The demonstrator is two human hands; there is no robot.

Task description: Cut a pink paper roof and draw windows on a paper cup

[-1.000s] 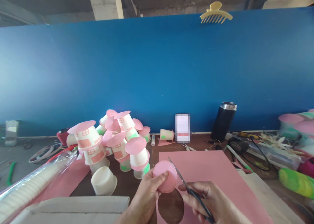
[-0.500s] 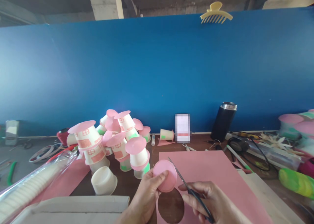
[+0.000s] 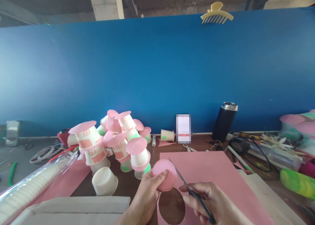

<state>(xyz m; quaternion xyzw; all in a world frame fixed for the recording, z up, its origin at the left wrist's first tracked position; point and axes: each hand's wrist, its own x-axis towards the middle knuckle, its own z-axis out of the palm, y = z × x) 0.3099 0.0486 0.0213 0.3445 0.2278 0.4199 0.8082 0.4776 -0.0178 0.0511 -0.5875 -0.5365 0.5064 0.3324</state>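
My left hand (image 3: 145,198) pinches a round pink paper disc (image 3: 164,174) and holds it up above the table. My right hand (image 3: 214,203) grips dark scissors (image 3: 187,185), whose blades point up and left, their tip close to the disc's right edge. Under both hands lies a pink paper sheet (image 3: 209,172) with a round hole (image 3: 171,206) cut out near its front left corner.
A heap of paper-cup houses with pink roofs (image 3: 112,141) stands at the left, a plain white cup (image 3: 105,181) in front of it. A cardboard box edge (image 3: 73,207) and sleeve of stacked cups (image 3: 27,189) lie front left. A black flask (image 3: 224,121) and cables (image 3: 246,149) sit at the right.
The left hand has shifted the pink disc very slightly left and turned it a little. The scissors and right hand have stayed put.
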